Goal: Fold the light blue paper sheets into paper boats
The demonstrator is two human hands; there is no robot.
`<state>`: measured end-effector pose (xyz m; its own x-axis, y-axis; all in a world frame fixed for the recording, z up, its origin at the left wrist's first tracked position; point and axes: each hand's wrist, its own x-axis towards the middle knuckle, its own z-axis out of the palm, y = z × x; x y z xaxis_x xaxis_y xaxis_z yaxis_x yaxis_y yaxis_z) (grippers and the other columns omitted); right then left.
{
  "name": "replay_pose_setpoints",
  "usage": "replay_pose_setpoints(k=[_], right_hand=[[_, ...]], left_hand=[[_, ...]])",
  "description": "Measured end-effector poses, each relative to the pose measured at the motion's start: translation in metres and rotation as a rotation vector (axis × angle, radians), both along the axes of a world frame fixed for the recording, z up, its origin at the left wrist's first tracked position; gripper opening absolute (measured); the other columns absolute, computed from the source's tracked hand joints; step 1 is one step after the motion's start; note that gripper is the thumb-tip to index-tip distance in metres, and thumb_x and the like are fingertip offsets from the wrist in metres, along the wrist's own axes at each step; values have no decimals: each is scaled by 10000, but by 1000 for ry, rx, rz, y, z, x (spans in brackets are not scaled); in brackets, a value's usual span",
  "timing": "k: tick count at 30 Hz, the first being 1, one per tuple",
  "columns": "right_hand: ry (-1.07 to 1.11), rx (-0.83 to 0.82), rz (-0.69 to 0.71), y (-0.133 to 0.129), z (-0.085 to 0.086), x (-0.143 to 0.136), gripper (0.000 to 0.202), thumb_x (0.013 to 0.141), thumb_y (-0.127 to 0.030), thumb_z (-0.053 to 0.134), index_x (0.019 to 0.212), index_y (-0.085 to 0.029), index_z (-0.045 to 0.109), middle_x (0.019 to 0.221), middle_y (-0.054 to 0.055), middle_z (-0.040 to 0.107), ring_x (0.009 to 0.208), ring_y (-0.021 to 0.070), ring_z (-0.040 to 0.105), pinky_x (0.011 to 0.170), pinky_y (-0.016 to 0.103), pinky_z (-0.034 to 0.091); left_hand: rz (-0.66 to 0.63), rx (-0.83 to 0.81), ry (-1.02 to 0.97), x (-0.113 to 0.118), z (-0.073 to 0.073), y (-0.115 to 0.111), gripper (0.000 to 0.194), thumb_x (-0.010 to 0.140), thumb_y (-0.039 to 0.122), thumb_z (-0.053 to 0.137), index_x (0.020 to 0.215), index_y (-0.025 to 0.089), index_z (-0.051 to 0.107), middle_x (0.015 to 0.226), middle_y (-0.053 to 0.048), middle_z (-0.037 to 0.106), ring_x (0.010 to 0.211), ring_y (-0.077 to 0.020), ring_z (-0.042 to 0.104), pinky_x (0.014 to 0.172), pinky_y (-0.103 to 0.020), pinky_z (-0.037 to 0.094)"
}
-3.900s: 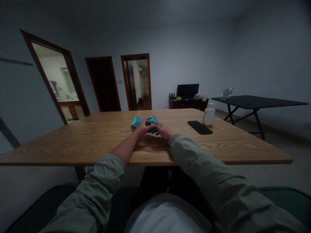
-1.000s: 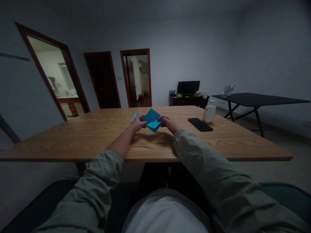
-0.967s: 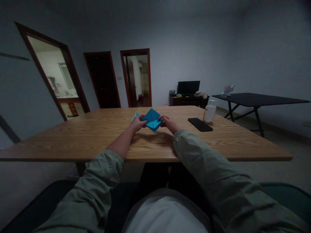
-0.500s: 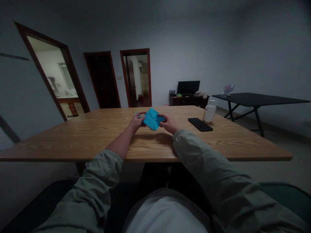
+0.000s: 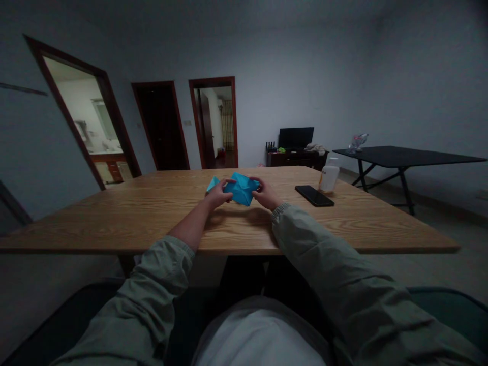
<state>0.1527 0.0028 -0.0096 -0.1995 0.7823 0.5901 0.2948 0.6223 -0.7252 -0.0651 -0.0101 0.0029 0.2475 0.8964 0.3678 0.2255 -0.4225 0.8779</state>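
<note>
Blue folded paper: the blue folded paper (image 5: 243,188) was at the center of the frame, over the wood-grain table (image 5: 152,218); a shadow showed beneath, and it looked tilted up, though table contact couldn't be confirmed.
Left hand: the left hand (image 5: 217,195) gripped the paper's left side, index finger above, thumb below.
Right hand: the right hand (image 5: 267,195) pinched the right edge, fingertips at the upper right corner, thumb lower.
Paper between hands: it lay to the right of the left hand and to the left of the right; both touched it, so neither was nearer. About as tall as wide, no clear long axis; creases met near its middle.
Second blue piece: a smaller blue piece (image 5: 212,184) showed just beyond the left hand, up and left; whether joined to the paper, couldn't tell.
Right of frame: black phone (image 5: 314,195) lay flat, well apart from the right hand; white bottle (image 5: 329,176) stood upright just beyond it.
</note>
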Motion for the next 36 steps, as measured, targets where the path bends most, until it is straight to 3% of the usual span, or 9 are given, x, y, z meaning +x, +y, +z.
replay_pose_setpoints(k=[3, 6, 8, 11, 14, 20, 27, 36], right_hand=[[-133, 22, -112, -6, 1, -1, 572, 706, -168, 558, 1277, -170, 530, 967, 43, 605, 637, 97, 531, 661, 256, 489], [-258, 96, -250, -11, 2, -4, 554, 748, -239, 610, 1295, -182, 543, 1297, 143, 498, 924, 180, 611, 878, 344, 484], [-331, 140, -288, -13, 2, -7, 556, 784, -338, 630, 1309, -177, 550, 1437, 171, 376, 1196, 259, 515, 1033, 397, 390], [-425, 136, -183, -16, 1, -12, 659, 809, -473, 623, 1374, -156, 498, 1466, 179, 374, 1337, 298, 388, 1108, 425, 305], [-421, 113, -69, -17, 0, -16, 739, 819, -487, 622, 1435, -138, 410, 1424, 171, 452, 1308, 282, 432, 1094, 426, 334], [-314, 48, -8, -14, -4, -19, 550, 898, -401, 549, 1379, -147, 473, 1167, 138, 657, 961, 221, 650, 904, 384, 500], [-208, 58, 56, -11, -6, -21, 473, 911, -340, 535, 1352, -181, 477, 1218, 116, 642, 1072, 217, 627, 943, 380, 492], [-219, 10, 40, -12, -6, -20, 477, 892, -285, 574, 1346, -189, 466, 1141, 107, 679, 921, 178, 677, 845, 332, 537]], left_hand=[[19, 24, -61, 1, -1, 3, 672, 628, 82, 592, 1280, 182, 464, 703, 35, 564, 517, -85, 544, 533, -223, 474], [76, 18, -163, 4, -3, 9, 765, 647, 111, 630, 1364, 187, 376, 687, 49, 567, 490, -83, 540, 539, -241, 490], [112, -3, -239, 7, -3, 13, 747, 657, 147, 663, 1353, 170, 393, 683, 48, 572, 501, -85, 545, 555, -250, 504], [107, -28, -308, 12, -3, 14, 492, 655, 236, 723, 1105, 103, 575, 732, -3, 616, 595, -106, 586, 622, -273, 535], [11, -70, -356, 18, 0, 7, 422, 649, 358, 771, 943, 98, 616, 861, -67, 669, 730, -149, 636, 711, -316, 559], [-132, -100, -300, 28, -3, -4, 631, 650, 366, 805, 1194, 186, 540, 1175, -122, 636, 910, -208, 659, 718, -335, 571], [-95, -3, -228, 28, -12, 9, 600, 685, 369, 785, 1189, 164, 532, 1131, -136, 644, 886, -202, 665, 700, -311, 565], [-54, 57, -147, 26, -11, 8, 447, 706, 254, 728, 1102, 167, 540, 1060, -94, 656, 913, -197, 651, 763, -326, 552]])
